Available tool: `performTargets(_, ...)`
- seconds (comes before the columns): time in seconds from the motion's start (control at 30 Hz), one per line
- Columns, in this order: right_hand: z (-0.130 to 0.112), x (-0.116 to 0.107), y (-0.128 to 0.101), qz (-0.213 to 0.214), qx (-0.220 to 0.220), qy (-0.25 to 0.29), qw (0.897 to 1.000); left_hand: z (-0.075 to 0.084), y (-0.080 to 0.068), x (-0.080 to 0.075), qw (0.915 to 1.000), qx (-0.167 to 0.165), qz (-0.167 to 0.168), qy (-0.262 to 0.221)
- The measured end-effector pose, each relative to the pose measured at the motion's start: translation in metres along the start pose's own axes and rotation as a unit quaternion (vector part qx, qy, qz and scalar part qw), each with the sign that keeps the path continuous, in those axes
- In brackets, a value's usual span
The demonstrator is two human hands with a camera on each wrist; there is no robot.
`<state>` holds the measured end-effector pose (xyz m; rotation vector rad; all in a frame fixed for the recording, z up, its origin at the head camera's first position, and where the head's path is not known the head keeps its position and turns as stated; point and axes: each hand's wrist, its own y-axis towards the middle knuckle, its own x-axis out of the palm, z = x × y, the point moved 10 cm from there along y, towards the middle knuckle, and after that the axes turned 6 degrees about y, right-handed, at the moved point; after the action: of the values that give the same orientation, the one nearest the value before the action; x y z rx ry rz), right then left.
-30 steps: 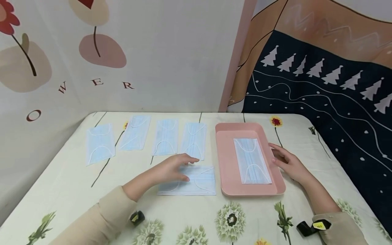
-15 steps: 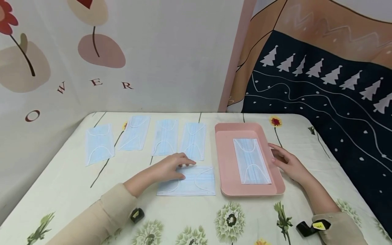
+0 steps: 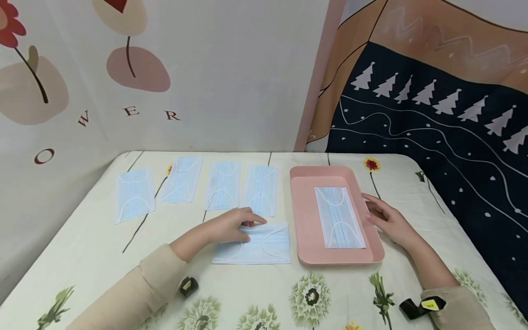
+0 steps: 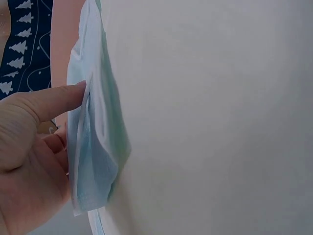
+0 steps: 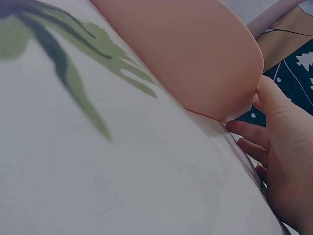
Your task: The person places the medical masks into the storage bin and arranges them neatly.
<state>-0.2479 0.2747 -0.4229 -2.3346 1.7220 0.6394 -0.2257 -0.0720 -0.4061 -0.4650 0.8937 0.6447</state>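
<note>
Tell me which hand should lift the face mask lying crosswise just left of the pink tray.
Left. The left hand already rests on that crosswise mask, fingers at its far edge. The right hand is beyond the pink tray, touching its right rim, probably best left steadying it.

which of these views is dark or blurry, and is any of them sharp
Head view: evenly lit and sharp, the masks, pink tray and both hands clear. Left wrist view: bright, washed-out tablecloth, the mask soft at close range. Right wrist view: dim, bluish, the leaf print blurred.
</note>
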Motion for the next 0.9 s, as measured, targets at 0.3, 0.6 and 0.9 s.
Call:
performTargets(0.3, 0.001, 0.0, 0.001, 0.001, 0.002, -0.004, 1.0, 0.008, 0.002, 0.004, 0.9993, 0.014, -0.033, 0.011)
performTargets(0.6, 0.002, -0.001, 0.0, 0.001, 0.004, -0.002, 1.0, 0.02, 0.002, 0.019, 0.9911, 0.029, -0.13, -0.009)
performTargets(0.9, 0.002, 0.0, 0.001, 0.002, 0.007, -0.001, 1.0, 0.019, 0.001, 0.02, 0.9898, 0.004, -0.141, 0.023)
